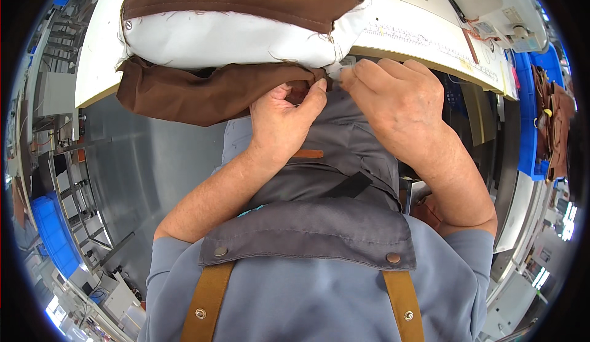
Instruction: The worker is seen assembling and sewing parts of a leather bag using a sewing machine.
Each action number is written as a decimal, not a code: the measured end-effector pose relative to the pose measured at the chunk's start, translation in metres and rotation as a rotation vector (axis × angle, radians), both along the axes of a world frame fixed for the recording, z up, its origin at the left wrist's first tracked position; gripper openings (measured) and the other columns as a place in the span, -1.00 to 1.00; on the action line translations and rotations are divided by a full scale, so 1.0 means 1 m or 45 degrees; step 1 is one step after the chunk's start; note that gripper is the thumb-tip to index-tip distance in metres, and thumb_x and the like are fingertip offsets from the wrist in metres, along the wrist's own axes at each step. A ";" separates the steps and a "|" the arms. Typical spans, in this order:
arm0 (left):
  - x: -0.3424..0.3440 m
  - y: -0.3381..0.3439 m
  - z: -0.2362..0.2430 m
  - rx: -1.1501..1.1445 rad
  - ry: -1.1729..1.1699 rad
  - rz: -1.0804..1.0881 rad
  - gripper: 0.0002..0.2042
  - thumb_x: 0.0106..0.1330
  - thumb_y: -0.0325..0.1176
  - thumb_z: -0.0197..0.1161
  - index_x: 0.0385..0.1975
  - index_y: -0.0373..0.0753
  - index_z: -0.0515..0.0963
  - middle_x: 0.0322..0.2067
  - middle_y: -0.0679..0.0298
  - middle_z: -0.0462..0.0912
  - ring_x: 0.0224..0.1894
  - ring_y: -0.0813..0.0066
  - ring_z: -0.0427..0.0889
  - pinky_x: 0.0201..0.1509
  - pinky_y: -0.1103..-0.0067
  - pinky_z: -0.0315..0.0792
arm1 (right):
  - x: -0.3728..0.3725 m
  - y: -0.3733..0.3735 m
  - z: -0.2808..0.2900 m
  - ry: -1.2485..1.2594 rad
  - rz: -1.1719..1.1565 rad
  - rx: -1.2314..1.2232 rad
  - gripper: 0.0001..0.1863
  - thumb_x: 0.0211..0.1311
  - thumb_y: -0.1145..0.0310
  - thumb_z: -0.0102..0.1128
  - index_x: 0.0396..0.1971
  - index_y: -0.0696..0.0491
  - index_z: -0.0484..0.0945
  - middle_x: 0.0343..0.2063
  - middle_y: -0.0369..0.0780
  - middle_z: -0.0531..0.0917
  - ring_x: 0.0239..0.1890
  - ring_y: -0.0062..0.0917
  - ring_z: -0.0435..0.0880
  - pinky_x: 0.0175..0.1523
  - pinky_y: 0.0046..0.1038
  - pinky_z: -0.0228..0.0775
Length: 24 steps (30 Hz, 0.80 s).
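A sewn piece of brown fabric (203, 93) with white lining (215, 39) lies over the near edge of a white worktable (98, 53). Its lower brown layer hangs past that edge, and loose threads show along the seams. My left hand (286, 117) is closed on the right end of this brown layer, thumb on top and fingers underneath. Close beside it, my right hand (396, 96) is curled in a pinch at the lining's lower right corner. A small whitish bit shows at its fingertips; whether it is lining or thread I cannot tell.
A ruler scale (399, 33) runs along the table's near edge. Beyond it, a pale machine (504, 10) stands at the right, with a dark slim tool (453, 3) nearby. A blue bin (527, 114) at the far right holds brown fabric pieces (556, 121). More blue bins (55, 234) stand at left.
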State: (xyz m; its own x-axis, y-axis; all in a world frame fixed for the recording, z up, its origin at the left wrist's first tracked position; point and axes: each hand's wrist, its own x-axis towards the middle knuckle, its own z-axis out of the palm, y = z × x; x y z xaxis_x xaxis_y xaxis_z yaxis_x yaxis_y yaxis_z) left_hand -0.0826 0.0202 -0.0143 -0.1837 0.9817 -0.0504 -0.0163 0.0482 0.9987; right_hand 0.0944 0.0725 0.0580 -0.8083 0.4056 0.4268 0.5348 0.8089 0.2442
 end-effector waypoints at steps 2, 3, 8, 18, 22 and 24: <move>-0.002 -0.001 0.002 -0.021 0.012 -0.033 -0.89 0.38 -0.46 0.32 -0.40 -0.31 0.63 -0.47 0.42 0.65 -0.43 0.81 0.49 -0.36 0.72 0.36 | 0.004 0.001 0.002 0.016 0.015 -0.141 -0.75 -0.08 0.29 0.36 -0.35 0.03 0.67 -0.49 -0.39 0.51 -0.50 -0.59 0.56 -0.46 -0.49 0.31; -0.002 -0.002 0.003 -0.019 0.010 -0.032 -0.89 0.38 -0.46 0.32 -0.40 -0.31 0.63 -0.47 0.42 0.65 -0.43 0.81 0.49 -0.36 0.72 0.36 | 0.004 0.000 0.003 0.014 0.016 -0.139 -0.75 -0.08 0.29 0.36 -0.35 0.03 0.67 -0.49 -0.39 0.51 -0.50 -0.59 0.56 -0.46 -0.49 0.31; 0.001 -0.002 -0.001 0.069 -0.044 -0.013 -0.90 0.38 -0.46 0.33 -0.39 -0.31 0.64 -0.46 0.42 0.66 -0.43 0.81 0.49 -0.37 0.73 0.36 | -0.005 -0.007 -0.019 0.606 -0.286 -0.808 -0.59 -0.01 0.03 0.54 -0.33 0.06 0.68 -0.52 -0.28 0.63 -0.52 -0.39 0.63 -0.40 -0.40 0.44; -0.016 -0.006 0.005 0.111 -0.267 -0.109 -0.82 0.39 -0.54 0.19 -0.51 -0.29 0.49 -0.54 0.53 0.49 -0.44 0.81 0.38 -0.33 0.70 0.31 | 0.011 0.032 -0.046 1.089 -0.402 -0.900 -0.92 0.23 0.45 0.32 -0.39 0.16 0.67 -0.50 -0.18 0.66 -0.44 -0.45 0.64 -0.27 -0.46 0.46; -0.047 -0.029 -0.019 -0.008 0.020 -0.275 -0.81 0.35 -0.50 0.21 -0.55 -0.27 0.46 -0.49 0.46 0.53 -0.42 0.76 0.43 -0.32 0.68 0.34 | 0.012 0.026 -0.029 0.889 -0.328 -0.829 -0.89 0.19 0.43 0.36 -0.41 0.15 0.66 -0.49 -0.17 0.66 -0.45 -0.41 0.63 -0.27 -0.43 0.44; -0.059 -0.034 -0.017 -0.169 0.115 -0.421 -0.86 0.34 -0.44 0.26 -0.47 -0.30 0.54 -0.44 0.43 0.59 -0.38 0.73 0.48 -0.28 0.65 0.39 | 0.010 0.024 -0.031 0.800 -0.307 -0.825 -0.84 0.14 0.39 0.42 -0.43 0.14 0.64 -0.49 -0.17 0.66 -0.47 -0.35 0.60 -0.30 -0.40 0.43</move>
